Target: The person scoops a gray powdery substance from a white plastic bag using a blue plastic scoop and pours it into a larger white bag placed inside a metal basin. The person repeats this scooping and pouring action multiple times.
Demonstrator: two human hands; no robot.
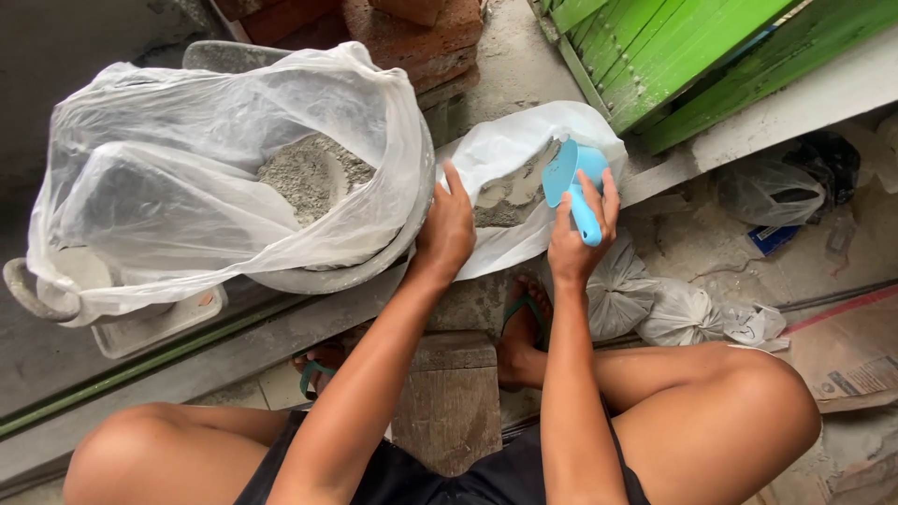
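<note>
My right hand [578, 238] grips the handle of a light blue plastic scoop [571, 180], whose bowl dips into the mouth of a small white plastic bag [510, 150] holding grey powder. My left hand [447, 229] rests on that bag's left edge, holding it open, right beside a large metal basin [318, 276]. The basin is lined with a big clear plastic bag [187, 150] that contains a heap of grey powder [313, 173].
I sit on a low wooden block [449, 393] with bare knees on both sides and feet in green sandals. Knotted plastic bags [655, 304] lie on the ground at right. A green wooden door [673, 56] and red bricks [412, 37] stand behind.
</note>
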